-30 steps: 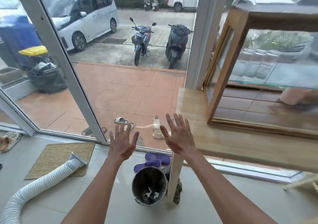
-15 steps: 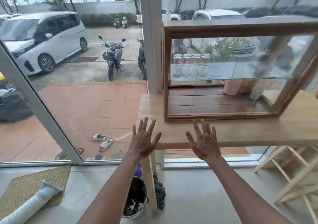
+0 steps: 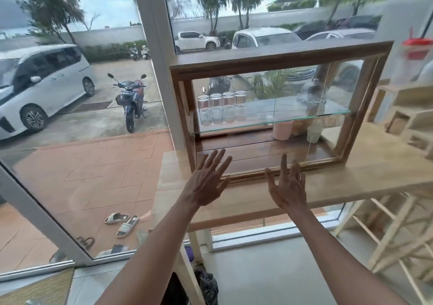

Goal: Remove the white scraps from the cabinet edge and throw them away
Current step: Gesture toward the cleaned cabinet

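Observation:
A wooden cabinet [image 3: 182,103] with glass panes stands on a light wooden table [image 3: 365,173] by the window. Both my hands are held up in front of its lower front edge, fingers spread, holding nothing. My left hand [image 3: 207,182] is before the cabinet's bottom left corner. My right hand [image 3: 287,187] is a little to the right, before the bottom rail. I can make out no white scraps on the cabinet edge from here. The dark bin [image 3: 177,290] on the floor is mostly hidden behind my left arm.
Inside the cabinet, a glass shelf [image 3: 257,119] carries several glasses [image 3: 220,110]; a pink cup [image 3: 282,130] and a white cup [image 3: 314,133] stand below. A wooden rack [image 3: 393,241] leans at the right. Window frame [image 3: 161,74] rises left of the cabinet. A woven mat [image 3: 37,288] lies bottom left.
My view has swung right and up from the floor bin to the cabinet. Both hands rose, still spread, from above the bin to the cabinet's lower edge.

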Demonstrator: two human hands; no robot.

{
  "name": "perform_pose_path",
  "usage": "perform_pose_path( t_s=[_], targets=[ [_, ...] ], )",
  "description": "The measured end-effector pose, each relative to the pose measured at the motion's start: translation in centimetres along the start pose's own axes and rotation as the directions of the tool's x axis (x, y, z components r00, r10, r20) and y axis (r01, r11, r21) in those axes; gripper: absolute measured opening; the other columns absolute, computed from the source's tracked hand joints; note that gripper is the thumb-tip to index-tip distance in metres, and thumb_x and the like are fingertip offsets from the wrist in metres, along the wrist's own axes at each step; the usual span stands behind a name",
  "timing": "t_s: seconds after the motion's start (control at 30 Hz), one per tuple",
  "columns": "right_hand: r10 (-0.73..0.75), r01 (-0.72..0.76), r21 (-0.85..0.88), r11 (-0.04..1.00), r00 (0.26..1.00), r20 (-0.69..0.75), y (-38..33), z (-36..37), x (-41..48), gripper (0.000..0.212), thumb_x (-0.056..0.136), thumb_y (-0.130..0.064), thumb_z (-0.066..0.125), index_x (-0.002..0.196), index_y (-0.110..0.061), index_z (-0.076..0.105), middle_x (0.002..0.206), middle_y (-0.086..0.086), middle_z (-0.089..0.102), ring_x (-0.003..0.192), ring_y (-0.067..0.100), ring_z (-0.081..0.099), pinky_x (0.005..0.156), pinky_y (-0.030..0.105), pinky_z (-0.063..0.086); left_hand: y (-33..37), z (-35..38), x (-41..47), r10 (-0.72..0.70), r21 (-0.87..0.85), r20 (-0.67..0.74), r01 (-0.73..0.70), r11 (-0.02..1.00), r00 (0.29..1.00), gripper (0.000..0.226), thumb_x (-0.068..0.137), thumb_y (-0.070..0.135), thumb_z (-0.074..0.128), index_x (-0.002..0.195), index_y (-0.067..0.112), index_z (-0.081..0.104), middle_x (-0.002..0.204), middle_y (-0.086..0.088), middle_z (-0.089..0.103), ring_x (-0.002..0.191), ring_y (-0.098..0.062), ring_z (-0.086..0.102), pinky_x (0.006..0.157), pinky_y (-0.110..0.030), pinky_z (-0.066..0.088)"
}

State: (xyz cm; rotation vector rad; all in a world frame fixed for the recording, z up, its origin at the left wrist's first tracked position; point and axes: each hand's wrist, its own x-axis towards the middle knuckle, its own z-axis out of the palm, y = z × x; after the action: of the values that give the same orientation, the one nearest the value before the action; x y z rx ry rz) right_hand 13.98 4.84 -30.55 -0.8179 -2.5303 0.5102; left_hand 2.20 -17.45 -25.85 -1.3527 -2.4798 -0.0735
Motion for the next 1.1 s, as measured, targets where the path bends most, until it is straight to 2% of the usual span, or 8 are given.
perform_pose_path(
  t_s=[0.1, 0.23, 0.47, 0.63, 0.77, 1.0, 1.1],
  targets=[
    [0.088, -0.084, 0.096, 0.992, 0.995, -0.038, 0.7, -0.6, 2.1, 0.079, 0.093, -0.069, 0.020, 0.154, -0.028, -0.008, 0.159, 0.021, 0.005, 0.147, 0.033, 0.006, 0.120, 0.047, 0.006, 0.2, -0.9, 3.4, 0.113, 0.062, -0.032, -0.111, 0.992, 0.993, 0.064, 0.101, 0.043, 0.036, 0.158, 0.021, 0.019, 0.167, -0.010, 0.011, 0.154, -0.027, 0.011, 0.125, -0.047, 0.012],
    [0.198, -0.181, 0.196, 0.964, 0.977, -0.073, 1.4, -1.2, 4.5, 0.079, 0.093, -0.068, 0.021, 0.155, -0.025, -0.002, 0.158, 0.021, 0.011, 0.146, 0.032, 0.011, 0.120, 0.046, 0.010, 0.2, -2.7, 7.9, 0.241, 0.168, -0.114, -0.220, 0.961, 0.964, 0.063, 0.099, 0.040, 0.039, 0.156, 0.018, 0.025, 0.166, -0.014, 0.016, 0.153, -0.030, 0.016, 0.125, -0.047, 0.014],
    [0.286, -0.259, 0.349, 0.901, 0.958, -0.027, 2.4, -1.0, 7.1, 0.078, 0.093, -0.067, 0.025, 0.155, -0.029, -0.003, 0.159, 0.018, 0.007, 0.146, 0.033, 0.013, 0.119, 0.047, 0.016, -0.1, -5.0, 12.5, 0.370, 0.423, -0.120, -0.290, 0.859, 0.921, 0.075, 0.093, 0.032, 0.053, 0.158, 0.016, 0.018, 0.166, -0.016, 0.009, 0.153, -0.031, 0.013, 0.124, -0.050, 0.016],
    [0.357, -0.319, 0.543, 0.777, 0.933, 0.038, 1.4, -0.8, 8.4, 0.072, 0.097, -0.060, 0.027, 0.154, -0.030, -0.005, 0.161, 0.012, -0.001, 0.146, 0.033, 0.017, 0.112, 0.046, 0.025, -0.3, -6.0, 13.4, 0.398, 0.503, -0.106, -0.296, 0.812, 0.911, 0.090, 0.084, 0.022, 0.067, 0.158, 0.017, 0.016, 0.166, -0.018, 0.002, 0.154, -0.032, 0.007, 0.125, -0.050, 0.011],
    [0.428, -0.356, 0.583, 0.730, 0.904, 0.016, 0.9, -0.4, 9.0, 0.070, 0.099, -0.055, 0.029, 0.155, -0.027, -0.003, 0.161, 0.012, 0.003, 0.145, 0.034, 0.019, 0.111, 0.046, 0.027, -0.4, -6.6, 13.9, 0.376, 0.537, -0.122, -0.258, 0.803, 0.919, 0.088, 0.089, 0.020, 0.064, 0.159, 0.015, 0.010, 0.167, -0.018, -0.002, 0.154, -0.032, 0.003, 0.125, -0.048, 0.011],
    [0.537, -0.408, 0.617, 0.673, 0.843, -0.029, 0.6, -0.3, 9.9, 0.072, 0.097, -0.048, 0.042, 0.154, -0.017, 0.012, 0.152, 0.020, 0.024, 0.134, 0.039, 0.035, 0.102, 0.046, 0.037, -0.8, -6.5, 14.0, 0.343, 0.563, -0.158, -0.201, 0.801, 0.926, 0.102, 0.088, 0.047, 0.065, 0.158, 0.010, 0.001, 0.167, -0.016, -0.006, 0.154, -0.031, -0.001, 0.125, -0.045, 0.013],
    [0.547, -0.397, 0.612, 0.684, 0.834, -0.071, 0.9, -0.2, 10.1, 0.072, 0.094, -0.047, 0.049, 0.151, -0.015, 0.019, 0.147, 0.022, 0.031, 0.130, 0.040, 0.040, 0.099, 0.045, 0.040, -1.1, -6.6, 14.0, 0.345, 0.560, -0.158, -0.204, 0.803, 0.925, 0.103, 0.087, 0.050, 0.064, 0.158, 0.011, 0.000, 0.167, -0.016, -0.006, 0.154, -0.031, -0.001, 0.124, -0.045, 0.012]
  ],
)
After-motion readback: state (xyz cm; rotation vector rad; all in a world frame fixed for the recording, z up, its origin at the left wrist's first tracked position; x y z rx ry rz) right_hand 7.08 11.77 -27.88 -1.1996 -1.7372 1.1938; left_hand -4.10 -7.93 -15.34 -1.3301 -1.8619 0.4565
